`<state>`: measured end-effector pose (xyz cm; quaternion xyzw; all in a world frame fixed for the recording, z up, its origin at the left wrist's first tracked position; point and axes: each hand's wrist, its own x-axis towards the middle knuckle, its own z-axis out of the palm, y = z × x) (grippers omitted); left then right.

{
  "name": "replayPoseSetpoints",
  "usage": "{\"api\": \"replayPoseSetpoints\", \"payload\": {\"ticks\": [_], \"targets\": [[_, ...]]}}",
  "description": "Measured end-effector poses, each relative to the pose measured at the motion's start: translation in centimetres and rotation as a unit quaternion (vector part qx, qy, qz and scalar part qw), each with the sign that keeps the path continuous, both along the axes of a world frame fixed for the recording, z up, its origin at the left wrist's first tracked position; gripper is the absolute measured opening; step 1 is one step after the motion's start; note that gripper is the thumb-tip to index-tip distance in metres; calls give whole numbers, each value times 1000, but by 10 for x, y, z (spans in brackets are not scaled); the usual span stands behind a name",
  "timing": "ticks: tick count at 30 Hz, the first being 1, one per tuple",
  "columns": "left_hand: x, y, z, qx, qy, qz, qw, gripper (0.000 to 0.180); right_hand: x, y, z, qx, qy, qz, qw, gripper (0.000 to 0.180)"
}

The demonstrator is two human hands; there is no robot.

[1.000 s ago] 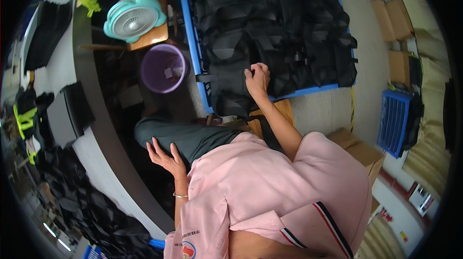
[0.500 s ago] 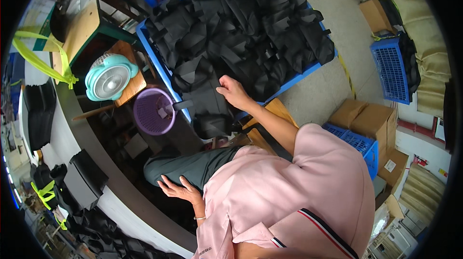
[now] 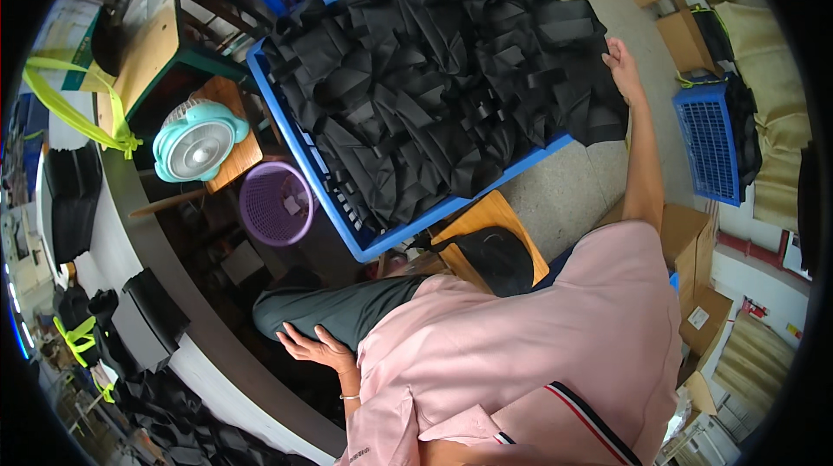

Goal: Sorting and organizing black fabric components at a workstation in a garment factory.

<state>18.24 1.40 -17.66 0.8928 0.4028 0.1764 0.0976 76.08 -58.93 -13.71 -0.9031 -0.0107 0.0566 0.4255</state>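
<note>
Black fabric pieces [image 3: 434,84] overhang the crate's edge beside right hand [image 3: 620,62]

There is one view, from a camera on the person's head. It looks almost straight down over the pink shirt [image 3: 538,336] to the floor [image 3: 564,184]. The shirt is very close; the blue crate [image 3: 364,245] of black cloth is farther off. Straight edges bend near the round, dark rim.
</note>
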Motion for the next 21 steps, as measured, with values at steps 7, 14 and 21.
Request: {"api": "replayPoseSetpoints", "payload": {"ticks": [7,14,21], "targets": [[-6,-6,6,13,31,33,999,66,-19,76,-163,-357,152,-84,918,87],[-5,-9,7,-15,25,36,999,64,5,63,-164,-435,288,-73,850,72],[-14,-12,4,-18,31,63,997,68,-46,239,-32,-434,-167,-84,881,24]]}}
